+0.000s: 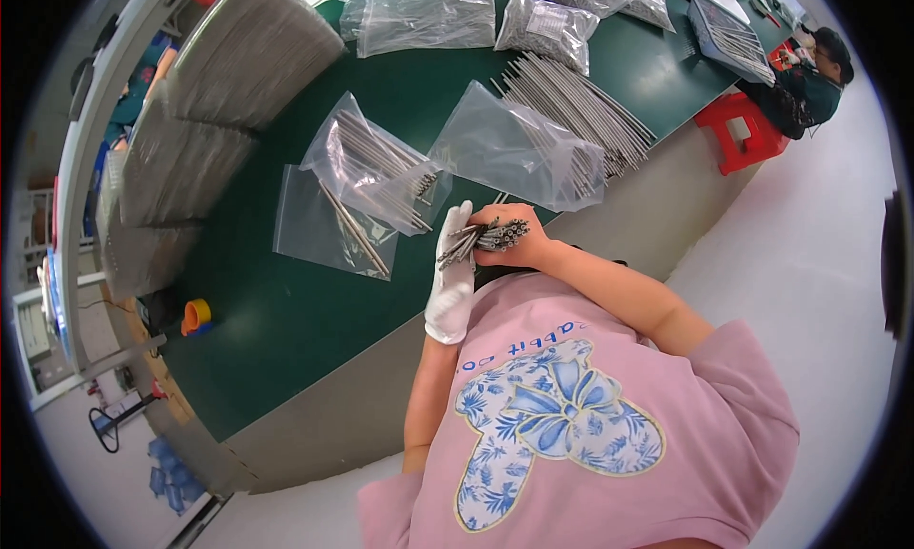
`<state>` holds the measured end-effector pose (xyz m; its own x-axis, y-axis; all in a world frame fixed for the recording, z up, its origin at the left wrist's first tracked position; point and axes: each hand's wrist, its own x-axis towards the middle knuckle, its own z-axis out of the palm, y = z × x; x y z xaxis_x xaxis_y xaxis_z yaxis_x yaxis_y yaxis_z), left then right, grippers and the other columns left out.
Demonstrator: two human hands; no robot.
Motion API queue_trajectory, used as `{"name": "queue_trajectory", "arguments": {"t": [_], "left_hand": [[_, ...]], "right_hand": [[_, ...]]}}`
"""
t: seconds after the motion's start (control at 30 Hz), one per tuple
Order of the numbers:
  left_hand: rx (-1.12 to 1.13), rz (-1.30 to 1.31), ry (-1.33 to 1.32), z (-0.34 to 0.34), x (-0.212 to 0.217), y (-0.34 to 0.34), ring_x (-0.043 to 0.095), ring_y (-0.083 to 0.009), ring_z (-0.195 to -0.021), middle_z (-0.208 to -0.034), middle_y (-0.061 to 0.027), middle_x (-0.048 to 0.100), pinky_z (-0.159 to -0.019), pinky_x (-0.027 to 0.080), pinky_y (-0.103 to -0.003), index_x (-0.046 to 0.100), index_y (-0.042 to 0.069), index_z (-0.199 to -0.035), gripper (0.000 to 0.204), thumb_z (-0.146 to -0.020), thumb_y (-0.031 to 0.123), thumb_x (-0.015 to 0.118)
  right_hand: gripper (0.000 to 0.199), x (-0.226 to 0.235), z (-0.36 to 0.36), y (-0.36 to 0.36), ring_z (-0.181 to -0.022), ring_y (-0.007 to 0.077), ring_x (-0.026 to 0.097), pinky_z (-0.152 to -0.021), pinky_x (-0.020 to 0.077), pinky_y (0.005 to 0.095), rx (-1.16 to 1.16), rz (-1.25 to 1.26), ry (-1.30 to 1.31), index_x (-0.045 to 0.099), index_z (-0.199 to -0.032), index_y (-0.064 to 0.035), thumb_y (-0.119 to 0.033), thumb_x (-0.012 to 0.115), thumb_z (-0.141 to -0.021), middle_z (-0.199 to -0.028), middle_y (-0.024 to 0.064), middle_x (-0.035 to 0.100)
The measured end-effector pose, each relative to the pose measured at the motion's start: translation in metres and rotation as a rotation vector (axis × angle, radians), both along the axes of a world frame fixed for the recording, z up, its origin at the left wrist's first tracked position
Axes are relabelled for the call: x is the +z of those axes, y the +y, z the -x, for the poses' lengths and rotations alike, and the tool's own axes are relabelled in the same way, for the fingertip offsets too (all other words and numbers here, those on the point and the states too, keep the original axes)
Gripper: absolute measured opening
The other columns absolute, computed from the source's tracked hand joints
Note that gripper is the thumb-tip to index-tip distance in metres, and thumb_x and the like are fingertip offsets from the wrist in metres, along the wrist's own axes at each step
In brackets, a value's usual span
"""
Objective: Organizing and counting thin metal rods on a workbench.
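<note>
My right hand [514, 227], bare, is wrapped round a bundle of thin grey metal tubes [503, 235], close to my body at the table's edge. Hollow ends of the tubes face up toward me. On my left hand [451, 278] is a white glove; its fingers are stretched out and its palm lies against the left side of the bundle. Just beyond my hands, a clear plastic bag [381, 163] with several tubes in it overlaps another clear bag [303, 225] holding a few tubes. To the right, one more clear bag [486, 149] lies partly over loose tubes.
A wide pile of long metal tubes [571, 106] lies on the green table [314, 344]. Behind it are filled bags [547, 27] and a flat clear bag [428, 20]. Stacked grey sheets [243, 54] stand left, near an orange tape roll [196, 316]. A person sits far right by a red stool [738, 135].
</note>
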<state>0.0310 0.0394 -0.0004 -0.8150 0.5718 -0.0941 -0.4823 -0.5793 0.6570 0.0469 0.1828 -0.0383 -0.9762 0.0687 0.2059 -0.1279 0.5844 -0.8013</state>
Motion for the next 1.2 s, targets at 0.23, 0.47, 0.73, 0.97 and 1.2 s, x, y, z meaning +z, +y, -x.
{"name": "queue_trajectory", "arguments": {"t": [0.23, 0.47, 0.73, 0.97, 1.2], "left_hand": [[0.311, 0.736, 0.690, -0.001, -0.013, 0.033, 0.048, -0.0204, -0.111, -0.120, -0.0109, 0.048, -0.096, 0.039, -0.033, 0.040, 0.002, -0.119, 0.070, -0.061, 0.007, 0.081], [0.573, 0.843, 0.528, 0.026, -0.035, 0.021, 0.061, -0.0204, -0.090, -0.091, -0.0112, 0.064, -0.085, 0.046, -0.031, 0.051, 0.000, -0.091, 0.016, -0.077, -0.005, 0.056], [0.624, 0.786, 0.509, 0.037, -0.032, 0.006, 0.057, -0.0156, -0.070, -0.075, -0.0045, 0.059, -0.069, 0.046, -0.028, 0.053, 0.003, -0.075, 0.006, -0.076, -0.002, 0.055], [0.706, 0.498, 0.324, 0.035, -0.006, 0.024, 0.055, -0.0129, -0.066, -0.072, -0.0037, 0.056, -0.060, 0.045, -0.027, 0.050, 0.002, -0.077, 0.008, -0.076, -0.004, 0.054], [0.515, 0.718, 0.876, 0.019, -0.014, 0.031, 0.057, -0.0137, -0.067, -0.075, -0.0054, 0.058, -0.064, 0.047, -0.026, 0.053, 0.003, -0.080, 0.015, -0.071, -0.007, 0.059]], "right_hand": [[0.029, 0.000, -0.001, -0.010, -0.071, 0.0300, 0.060, -0.062, 0.0483, 0.0386, -0.068, -0.062, -0.040, 0.056, -0.086, -0.0121, -0.029, 0.067, -0.065, -0.079, 0.0078, 0.060], [0.035, 0.004, 0.017, -0.031, -0.075, 0.0325, 0.060, -0.063, 0.0482, 0.0398, 0.037, -0.136, -0.054, 0.054, -0.093, -0.0075, -0.025, 0.066, -0.066, -0.082, 0.0097, 0.060], [0.098, -0.001, 0.005, -0.006, -0.085, 0.0309, 0.062, -0.071, 0.0484, 0.0390, 0.177, -0.289, -0.391, 0.031, -0.134, -0.0038, -0.037, 0.078, -0.056, -0.095, 0.0123, 0.063], [0.081, -0.026, 0.019, -0.014, -0.079, 0.0309, 0.063, -0.066, 0.0484, 0.0400, 0.116, -0.405, -0.542, 0.041, -0.126, -0.0081, -0.039, 0.075, -0.060, -0.084, 0.0111, 0.065], [0.059, -0.039, 0.016, -0.009, -0.080, 0.0322, 0.062, -0.066, 0.0484, 0.0422, 0.052, -0.297, -0.452, 0.047, -0.107, -0.0066, -0.034, 0.074, -0.062, -0.082, 0.0125, 0.064]]}}
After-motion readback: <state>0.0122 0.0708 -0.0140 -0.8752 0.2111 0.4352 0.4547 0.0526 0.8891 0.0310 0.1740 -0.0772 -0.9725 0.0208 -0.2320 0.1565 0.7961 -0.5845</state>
